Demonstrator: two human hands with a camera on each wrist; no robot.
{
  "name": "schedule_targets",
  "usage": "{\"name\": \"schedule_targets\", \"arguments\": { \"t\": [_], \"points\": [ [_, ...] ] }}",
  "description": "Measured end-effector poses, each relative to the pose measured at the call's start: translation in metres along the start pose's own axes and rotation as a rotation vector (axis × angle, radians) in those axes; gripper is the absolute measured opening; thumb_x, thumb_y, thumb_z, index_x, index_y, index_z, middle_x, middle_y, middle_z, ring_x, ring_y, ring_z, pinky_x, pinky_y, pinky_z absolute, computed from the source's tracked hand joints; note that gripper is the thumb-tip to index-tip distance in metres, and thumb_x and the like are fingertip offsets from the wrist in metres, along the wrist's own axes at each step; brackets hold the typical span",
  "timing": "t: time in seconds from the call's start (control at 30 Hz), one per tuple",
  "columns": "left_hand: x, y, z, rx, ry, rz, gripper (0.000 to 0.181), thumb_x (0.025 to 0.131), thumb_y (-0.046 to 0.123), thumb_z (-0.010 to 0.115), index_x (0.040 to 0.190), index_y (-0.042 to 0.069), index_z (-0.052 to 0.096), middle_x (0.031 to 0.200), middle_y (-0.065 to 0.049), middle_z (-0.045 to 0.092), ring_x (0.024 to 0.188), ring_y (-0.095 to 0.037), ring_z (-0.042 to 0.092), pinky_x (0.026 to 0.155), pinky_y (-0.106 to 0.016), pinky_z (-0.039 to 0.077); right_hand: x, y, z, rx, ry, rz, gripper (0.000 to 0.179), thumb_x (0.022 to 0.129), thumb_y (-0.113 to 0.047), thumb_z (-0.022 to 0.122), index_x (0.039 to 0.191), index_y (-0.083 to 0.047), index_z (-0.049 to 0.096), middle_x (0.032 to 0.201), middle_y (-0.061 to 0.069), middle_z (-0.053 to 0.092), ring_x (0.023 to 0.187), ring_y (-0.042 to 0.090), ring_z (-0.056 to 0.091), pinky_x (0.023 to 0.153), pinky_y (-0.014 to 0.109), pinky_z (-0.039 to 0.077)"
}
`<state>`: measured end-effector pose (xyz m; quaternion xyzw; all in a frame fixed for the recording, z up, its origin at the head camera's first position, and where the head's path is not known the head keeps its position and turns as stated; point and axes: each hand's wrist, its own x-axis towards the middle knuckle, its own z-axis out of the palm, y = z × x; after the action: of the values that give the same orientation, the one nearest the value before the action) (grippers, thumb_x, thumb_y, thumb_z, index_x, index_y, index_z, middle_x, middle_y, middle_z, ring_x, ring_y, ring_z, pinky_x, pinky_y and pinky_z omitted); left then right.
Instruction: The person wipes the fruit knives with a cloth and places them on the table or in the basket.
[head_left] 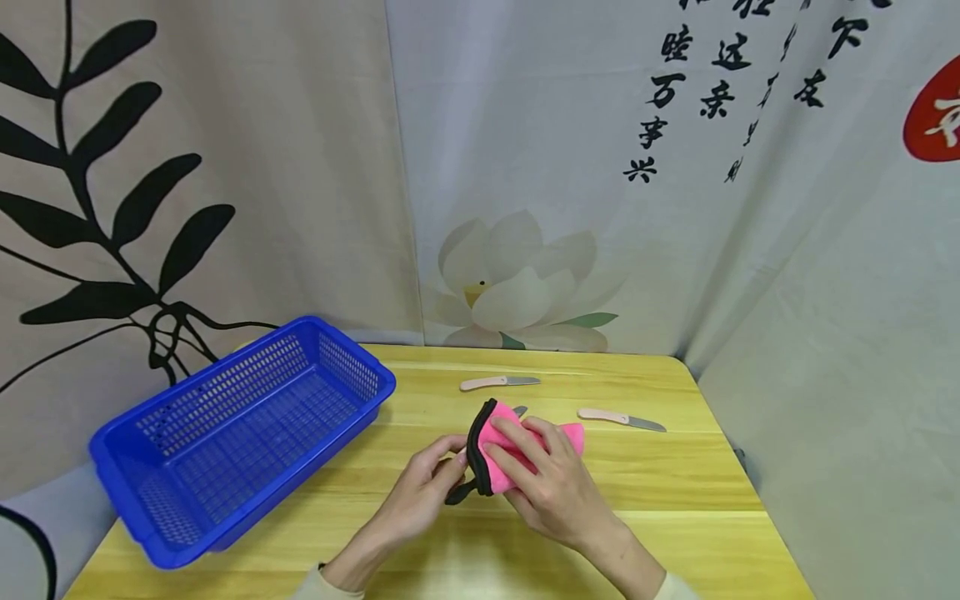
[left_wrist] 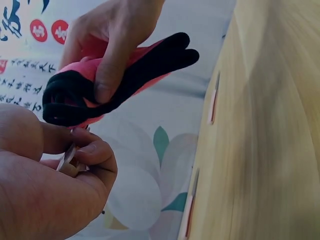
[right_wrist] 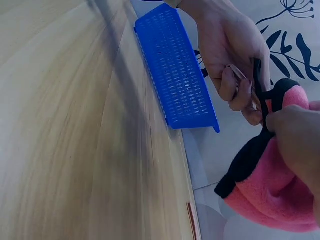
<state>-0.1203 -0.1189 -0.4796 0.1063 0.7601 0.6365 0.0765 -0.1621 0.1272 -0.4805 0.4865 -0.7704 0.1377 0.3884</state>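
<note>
My left hand (head_left: 418, 493) grips the pale handle of a small knife (right_wrist: 236, 73), which its curled fingers partly hide. In my right hand (head_left: 557, 487) is a pink cloth (right_wrist: 272, 192) with a black edge band, folded over the knife's blade. A grey blade tip (head_left: 521, 410) shows just beyond the cloth's far side in the head view. Most of the blade is covered. Both hands are held close together above the table, and the black strap end of the cloth hangs by the left fingertips.
Two more knives with pale pink handles lie on the wooden table (head_left: 720, 500): one knife (head_left: 498, 382) near the back edge, another knife (head_left: 621, 418) farther right. A blue plastic basket (head_left: 247, 533) stands at the left. Printed curtains (head_left: 315, 167) hang behind.
</note>
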Motion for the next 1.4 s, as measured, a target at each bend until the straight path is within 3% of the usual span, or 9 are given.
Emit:
{"name": "schedule_targets", "arguments": {
  "t": [0.07, 0.3, 0.47, 1.13, 1.23, 1.4],
  "points": [
    [-0.001, 0.0, 0.0, 0.0, 0.008, 0.002, 0.036, 0.121, 0.027, 0.052, 0.148, 0.009, 0.069, 0.123, -0.011, 0.074, 0.096, -0.009, 0.067, 0.085, -0.024, 0.054, 0.0, 0.0, 0.0, -0.019, -0.005, 0.006, 0.042, 0.1, -0.028, 0.077, 0.14, -0.015, 0.077, 0.156, 0.016, 0.069, 0.123, 0.038, 0.064, 0.104, 0.048, 0.057],
    [-0.002, 0.001, -0.002, 0.006, 0.006, -0.02, 0.036, 0.12, 0.031, 0.055, 0.145, 0.011, 0.071, 0.093, -0.002, 0.056, 0.075, -0.006, 0.052, 0.068, -0.021, 0.045, -0.003, 0.008, -0.001, -0.067, -0.019, 0.042, 0.045, 0.098, -0.026, 0.075, 0.142, -0.015, 0.076, 0.154, 0.016, 0.069, 0.122, 0.04, 0.063, 0.099, 0.05, 0.059],
    [-0.003, 0.001, -0.004, -0.016, -0.018, -0.002, 0.035, 0.121, 0.025, 0.053, 0.146, 0.008, 0.069, 0.083, -0.001, 0.05, 0.069, -0.004, 0.045, 0.061, -0.018, 0.037, -0.006, 0.016, -0.002, -0.074, -0.018, 0.063, 0.047, 0.095, -0.023, 0.074, 0.141, -0.014, 0.076, 0.154, 0.016, 0.069, 0.122, 0.041, 0.063, 0.099, 0.052, 0.059],
    [-0.005, 0.0, -0.006, 0.002, -0.043, 0.017, 0.037, 0.121, 0.021, 0.051, 0.151, 0.003, 0.066, 0.088, -0.004, 0.05, 0.07, -0.004, 0.044, 0.061, -0.02, 0.036, -0.015, 0.042, -0.011, -0.102, -0.017, 0.117, 0.054, 0.088, -0.017, 0.075, 0.142, -0.011, 0.076, 0.154, 0.019, 0.068, 0.122, 0.044, 0.061, 0.098, 0.055, 0.056],
    [-0.005, -0.001, -0.006, 0.005, -0.049, 0.009, 0.038, 0.122, 0.022, 0.051, 0.152, 0.004, 0.064, 0.086, -0.003, 0.049, 0.069, -0.004, 0.043, 0.06, -0.019, 0.035, -0.017, 0.047, -0.014, -0.099, -0.013, 0.139, 0.05, 0.092, -0.016, 0.072, 0.14, -0.008, 0.076, 0.154, 0.021, 0.068, 0.122, 0.044, 0.06, 0.099, 0.056, 0.055],
    [-0.005, -0.001, -0.007, -0.02, -0.033, -0.024, 0.038, 0.122, 0.023, 0.051, 0.152, 0.005, 0.064, 0.083, -0.002, 0.049, 0.067, -0.005, 0.042, 0.06, -0.02, 0.033, -0.015, 0.05, -0.019, -0.062, 0.06, 0.181, 0.04, 0.109, -0.022, 0.057, 0.139, -0.003, 0.077, 0.151, 0.025, 0.069, 0.12, 0.045, 0.061, 0.102, 0.054, 0.049]
  ]
}}
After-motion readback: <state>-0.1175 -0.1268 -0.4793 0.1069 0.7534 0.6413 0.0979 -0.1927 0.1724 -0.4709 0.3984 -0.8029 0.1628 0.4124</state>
